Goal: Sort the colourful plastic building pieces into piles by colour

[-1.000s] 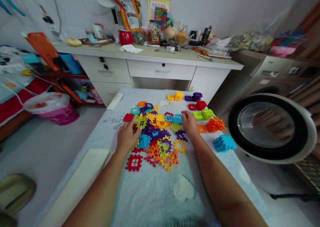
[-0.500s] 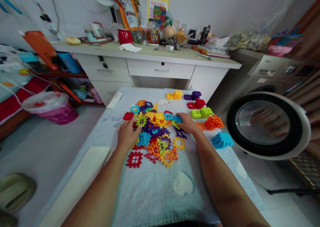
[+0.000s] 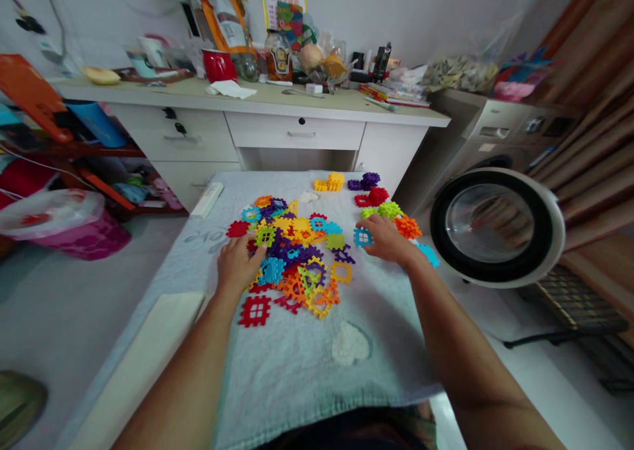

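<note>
A loose heap of coloured plastic interlocking tiles (image 3: 297, 255) covers the middle of the cloth-covered table. At the heap's left edge, my left hand (image 3: 239, 263) has its thumb and fingers around a lime-green window tile (image 3: 266, 236). My right hand (image 3: 387, 240) is right of the heap, its fingers on a blue window tile (image 3: 363, 237) that hangs or lies apart from the others. Beyond that hand are colour-sorted piles: yellow (image 3: 331, 182), purple (image 3: 365, 182), red (image 3: 374, 197), green (image 3: 389, 210) and orange (image 3: 408, 226). A blue pile (image 3: 428, 255) is partly hidden behind my right wrist.
A white counter (image 3: 297, 103) with drawers, jars and a red pot (image 3: 218, 65) stands behind the table. The washing machine's round door (image 3: 496, 227) hangs open at the right. A pink bin (image 3: 74, 228) is on the floor at the left.
My right hand has moved right, out of the heap, with a blue window tile now at its fingers. My left hand stays by the green tile. The view has shifted to the right.
</note>
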Available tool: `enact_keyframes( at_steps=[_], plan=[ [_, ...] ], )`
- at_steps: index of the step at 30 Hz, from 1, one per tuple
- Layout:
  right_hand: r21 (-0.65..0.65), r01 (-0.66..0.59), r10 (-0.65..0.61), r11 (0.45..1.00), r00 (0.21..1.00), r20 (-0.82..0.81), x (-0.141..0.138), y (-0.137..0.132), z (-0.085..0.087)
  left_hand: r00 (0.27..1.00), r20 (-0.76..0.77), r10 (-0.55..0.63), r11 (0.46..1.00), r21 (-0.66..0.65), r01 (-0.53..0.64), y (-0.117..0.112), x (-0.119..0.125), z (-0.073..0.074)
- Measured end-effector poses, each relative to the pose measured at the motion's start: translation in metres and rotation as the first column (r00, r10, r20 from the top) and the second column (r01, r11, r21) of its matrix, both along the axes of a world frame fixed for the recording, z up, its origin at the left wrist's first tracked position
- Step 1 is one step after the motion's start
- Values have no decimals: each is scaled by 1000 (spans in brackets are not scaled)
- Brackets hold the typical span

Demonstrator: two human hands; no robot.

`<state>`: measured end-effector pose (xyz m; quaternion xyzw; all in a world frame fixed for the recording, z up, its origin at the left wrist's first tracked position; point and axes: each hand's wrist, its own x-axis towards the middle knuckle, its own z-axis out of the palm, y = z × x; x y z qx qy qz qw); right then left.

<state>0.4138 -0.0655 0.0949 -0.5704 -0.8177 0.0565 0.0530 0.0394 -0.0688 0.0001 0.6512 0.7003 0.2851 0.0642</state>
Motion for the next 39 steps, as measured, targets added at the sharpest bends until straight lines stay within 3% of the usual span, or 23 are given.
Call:
enact_keyframes(
  at_steps=[7, 13, 25, 39],
  plan=[
    [-141, -31, 66, 990, 967, 247, 28, -39, 6, 1000, 9, -10, 1000, 4, 10, -1, 0, 1],
    [-79, -46, 71, 996, 930, 360, 28, -48, -1, 1000, -1, 10, 1000, 13, -10, -1, 0, 1],
    [-20, 40, -31, 999, 932, 362, -3, -75, -25, 1000, 7, -11, 1000, 29, 11, 0, -2, -2],
    [64, 154, -166, 986, 944, 286, -10, -103, -59, 999, -27, -24, 999, 31, 25, 4, -6, -9]
  ],
)
